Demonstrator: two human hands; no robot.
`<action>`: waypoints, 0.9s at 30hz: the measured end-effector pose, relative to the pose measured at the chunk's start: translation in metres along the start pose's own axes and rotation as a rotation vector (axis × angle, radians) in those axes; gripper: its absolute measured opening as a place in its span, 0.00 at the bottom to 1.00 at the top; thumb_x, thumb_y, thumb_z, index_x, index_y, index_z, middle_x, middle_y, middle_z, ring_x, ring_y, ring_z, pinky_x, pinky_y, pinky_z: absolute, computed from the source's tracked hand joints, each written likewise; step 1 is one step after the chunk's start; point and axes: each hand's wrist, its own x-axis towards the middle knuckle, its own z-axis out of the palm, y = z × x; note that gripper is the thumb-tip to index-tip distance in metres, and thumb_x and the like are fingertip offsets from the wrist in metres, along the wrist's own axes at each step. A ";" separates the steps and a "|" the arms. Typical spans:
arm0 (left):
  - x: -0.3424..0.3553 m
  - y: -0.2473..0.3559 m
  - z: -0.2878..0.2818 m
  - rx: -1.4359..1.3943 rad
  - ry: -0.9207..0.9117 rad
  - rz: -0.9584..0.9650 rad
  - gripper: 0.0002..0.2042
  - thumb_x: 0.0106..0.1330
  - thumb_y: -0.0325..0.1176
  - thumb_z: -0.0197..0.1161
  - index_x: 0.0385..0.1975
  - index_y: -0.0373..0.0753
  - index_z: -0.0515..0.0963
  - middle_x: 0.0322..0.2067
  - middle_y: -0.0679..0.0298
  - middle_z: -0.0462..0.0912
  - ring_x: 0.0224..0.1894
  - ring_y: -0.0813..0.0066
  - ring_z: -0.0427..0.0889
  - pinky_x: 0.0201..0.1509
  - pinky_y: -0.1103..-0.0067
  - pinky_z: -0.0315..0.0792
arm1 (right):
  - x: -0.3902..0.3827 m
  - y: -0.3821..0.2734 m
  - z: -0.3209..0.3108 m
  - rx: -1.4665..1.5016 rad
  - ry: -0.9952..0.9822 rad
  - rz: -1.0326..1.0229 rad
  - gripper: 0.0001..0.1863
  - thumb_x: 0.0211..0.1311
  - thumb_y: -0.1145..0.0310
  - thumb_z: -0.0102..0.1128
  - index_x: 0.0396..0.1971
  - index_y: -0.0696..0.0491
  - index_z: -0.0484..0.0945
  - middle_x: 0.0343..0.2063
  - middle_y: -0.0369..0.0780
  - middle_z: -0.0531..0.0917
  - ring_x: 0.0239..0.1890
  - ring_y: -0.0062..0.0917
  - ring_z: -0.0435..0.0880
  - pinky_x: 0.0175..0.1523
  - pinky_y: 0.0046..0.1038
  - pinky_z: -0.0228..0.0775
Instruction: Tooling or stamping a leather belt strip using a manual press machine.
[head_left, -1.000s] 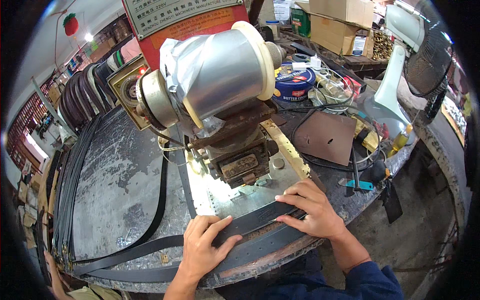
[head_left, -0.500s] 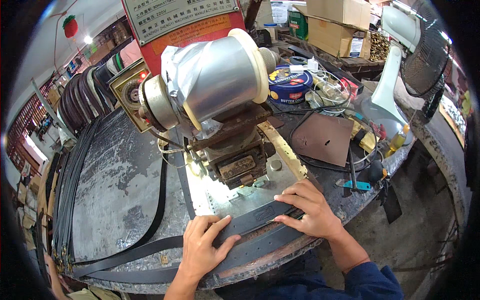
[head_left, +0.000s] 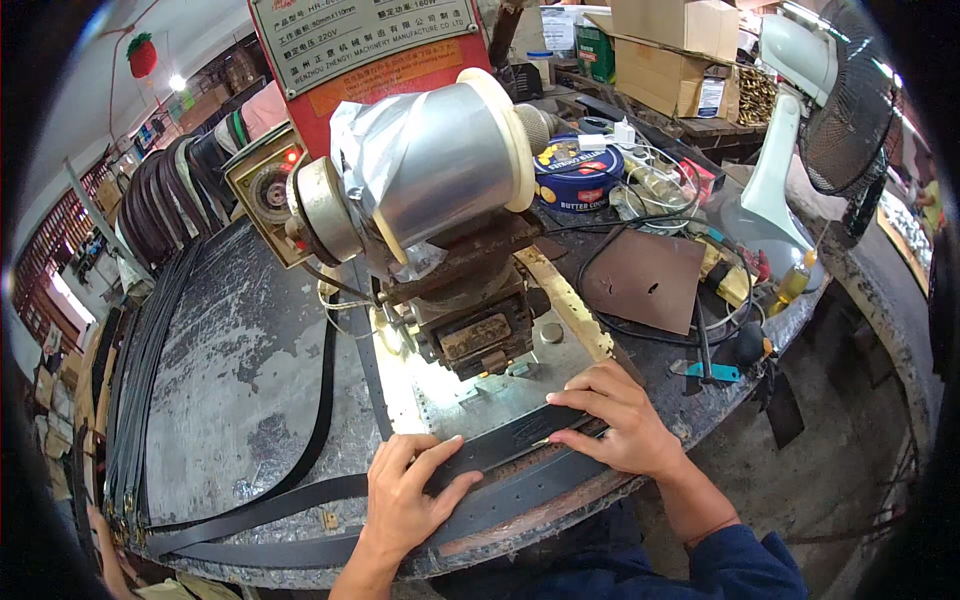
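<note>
A black leather strap (head_left: pixel 490 447) with an embossed mark near its right end stretches between my two hands, at the front edge of a press's metal plate. My left hand (head_left: pixel 410 492) pinches it between thumb and fingers at the left. At the other end my right hand (head_left: pixel 622 418) grips the strap, fingers along the upper edge and thumb below. A thin brass-coloured tip shows by that thumb; what it belongs to is hidden. Just beyond stands the foil stamping press (head_left: pixel 475 335), carrying a silver foil roll (head_left: pixel 455 160). Another black strap with holes (head_left: pixel 520 490) lies nearer me.
A brown leather sheet (head_left: pixel 645 275), a blue round tin (head_left: pixel 578 172), cables and a hammer-like tool (head_left: pixel 706 360) lie to the right. A fan (head_left: pixel 850 110) stands behind them. Many dark straps (head_left: pixel 150 370) hang along the left. Someone's arm (head_left: pixel 108 555) shows at lower left.
The strap has tilted slightly between my hands, so its face and mark look darker. Both hands keep their hold and have hardly moved. The view has shifted a little.
</note>
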 end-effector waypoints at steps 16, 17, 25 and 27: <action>-0.002 -0.002 0.001 0.006 -0.007 -0.025 0.24 0.47 0.38 0.82 0.46 0.39 0.87 0.35 0.61 0.80 0.37 0.63 0.78 0.42 0.69 0.72 | -0.002 0.001 0.000 -0.021 -0.022 -0.011 0.27 0.45 0.64 0.83 0.49 0.51 0.85 0.43 0.38 0.82 0.44 0.36 0.80 0.50 0.35 0.74; -0.002 -0.002 0.001 0.004 0.001 -0.015 0.23 0.49 0.39 0.82 0.46 0.41 0.87 0.36 0.63 0.80 0.36 0.64 0.78 0.41 0.69 0.71 | -0.002 0.000 -0.001 -0.021 -0.021 -0.012 0.27 0.45 0.64 0.83 0.49 0.51 0.85 0.43 0.38 0.82 0.44 0.36 0.80 0.50 0.35 0.74; -0.002 -0.002 0.002 -0.010 0.002 -0.014 0.23 0.49 0.39 0.82 0.46 0.41 0.87 0.36 0.63 0.80 0.36 0.64 0.78 0.41 0.70 0.72 | 0.005 -0.021 -0.024 -0.238 -0.246 -0.093 0.27 0.61 0.51 0.71 0.58 0.46 0.83 0.54 0.44 0.77 0.57 0.42 0.74 0.61 0.46 0.66; -0.002 -0.002 0.002 -0.011 0.009 -0.009 0.23 0.49 0.38 0.82 0.46 0.41 0.86 0.36 0.63 0.80 0.37 0.64 0.79 0.41 0.70 0.72 | 0.005 -0.023 -0.026 -0.270 -0.231 -0.096 0.27 0.61 0.50 0.71 0.58 0.46 0.83 0.54 0.45 0.77 0.57 0.42 0.74 0.61 0.46 0.66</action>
